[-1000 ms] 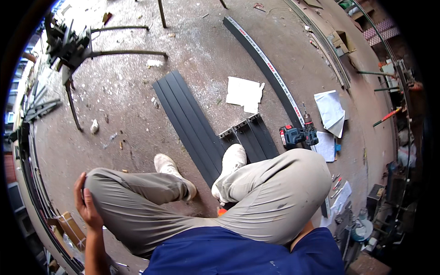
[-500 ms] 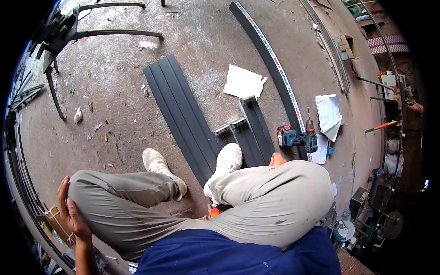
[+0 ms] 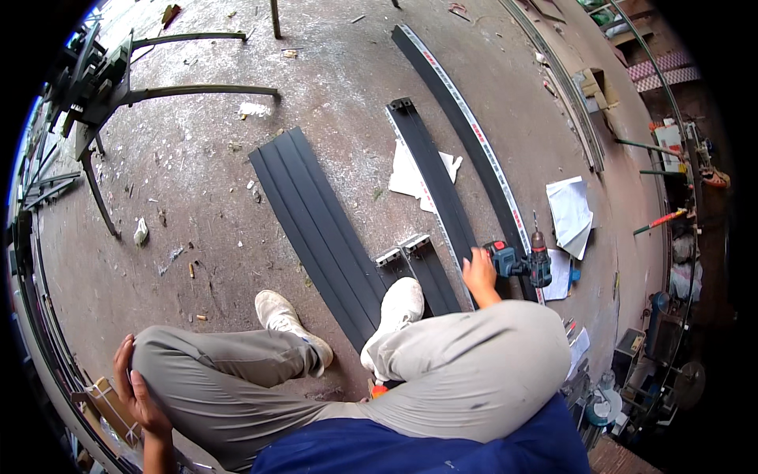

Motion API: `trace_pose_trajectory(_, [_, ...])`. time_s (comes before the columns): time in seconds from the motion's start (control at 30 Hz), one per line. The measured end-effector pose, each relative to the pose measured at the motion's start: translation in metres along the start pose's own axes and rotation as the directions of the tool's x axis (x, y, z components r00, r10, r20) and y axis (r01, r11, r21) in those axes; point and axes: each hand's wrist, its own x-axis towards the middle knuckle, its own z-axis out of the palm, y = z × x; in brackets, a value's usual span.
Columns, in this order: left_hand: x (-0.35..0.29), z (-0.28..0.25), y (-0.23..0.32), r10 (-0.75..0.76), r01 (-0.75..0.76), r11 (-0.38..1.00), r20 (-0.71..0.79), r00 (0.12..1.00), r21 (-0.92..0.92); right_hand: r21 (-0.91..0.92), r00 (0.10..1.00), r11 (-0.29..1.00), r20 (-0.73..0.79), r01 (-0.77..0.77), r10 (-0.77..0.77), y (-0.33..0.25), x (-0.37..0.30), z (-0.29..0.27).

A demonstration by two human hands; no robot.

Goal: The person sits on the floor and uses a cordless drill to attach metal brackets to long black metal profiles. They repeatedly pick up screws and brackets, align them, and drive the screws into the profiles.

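Note:
I squat on a dusty concrete floor. My right hand (image 3: 478,272) reaches past my right knee and grips the near end of a long dark metal channel (image 3: 430,170), which lies across a white paper sheet (image 3: 404,175). A blue and red cordless drill (image 3: 521,261) lies just right of that hand. My left hand (image 3: 136,387) rests on my left knee with the fingers spread, holding nothing. A wide dark ribbed panel (image 3: 320,225) lies in front of my white shoes (image 3: 399,304). Two short channel pieces (image 3: 414,265) sit between the panel and the channel.
A long dark rail with a white marked strip (image 3: 462,110) runs diagonally on the right. Folded papers (image 3: 570,212) lie beside the drill. A metal frame stand (image 3: 118,87) stands at the far left. Rods, tools and clutter line the right edge (image 3: 663,221).
My right hand came out past my knee next to the drill. The long dark channel now lies over the white paper, where it was not before. The view has tilted forward.

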Motion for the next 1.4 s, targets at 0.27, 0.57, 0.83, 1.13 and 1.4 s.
trace_pose_trajectory(0.27, [-0.013, -0.008, -0.002, 0.050, -0.050, 0.999, 0.005, 0.999, 0.013, -0.138, 0.948, 0.990, 0.315, 0.000, 0.044, 0.044, -0.026, -0.011])
trace_pose_trajectory(0.57, [0.007, 0.008, 0.025, 0.070, -0.070, 0.997, -0.014, 0.997, 0.023, 0.288, 0.992, 0.952, -0.101, 0.101, -0.074, -0.059, 0.140, -0.017])
trace_pose_trajectory(0.83, [-0.020, -0.006, 0.006, 0.054, -0.056, 0.998, -0.070, 0.996, -0.021, 0.092, 0.994, 0.995, 0.105, 0.026, -0.036, 0.018, -0.012, 0.004])
trace_pose_trajectory(1.13, [-0.011, 0.000, 0.019, 0.098, -0.099, 0.995, -0.072, 0.993, -0.005, -0.063, 0.955, 0.990, 0.276, 0.128, -0.106, 0.026, 0.013, -0.002])
trace_pose_trajectory(1.4, [-0.003, 0.001, 0.025, 0.095, -0.095, 0.995, -0.061, 0.994, 0.000, 0.319, 0.985, 0.942, -0.167, 0.106, -0.054, -0.070, 0.132, -0.022])
